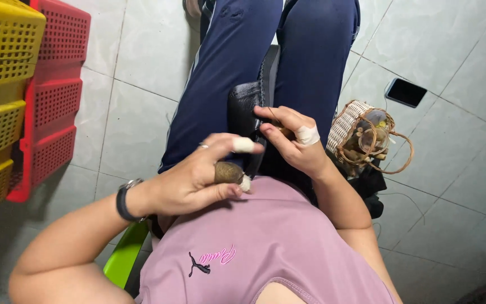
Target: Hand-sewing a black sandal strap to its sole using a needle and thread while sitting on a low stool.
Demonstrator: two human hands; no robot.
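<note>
I sit with a black leather piece (pixel 243 101) clamped upright between my knees in dark blue trousers. My right hand (pixel 296 143), white tape on the thumb, pinches at the leather's edge, and a thin thread runs past its forefinger. My left hand (pixel 195 183), wearing a black wristband and a ring, holds a small round brown object (pixel 227 171) between thumb and fingers just left of the leather. Two of its fingertips are wrapped in white tape. What sits between the right fingertips is too small to tell.
A woven basket (pixel 349 126) with brown odds and ends stands on the tiled floor by my right leg. Beyond it lies a dark phone (pixel 405 92). Stacked yellow crates (pixel 1 67) and red crates (pixel 54 95) stand at the left. A green seat edge (pixel 124 253) shows below my arm.
</note>
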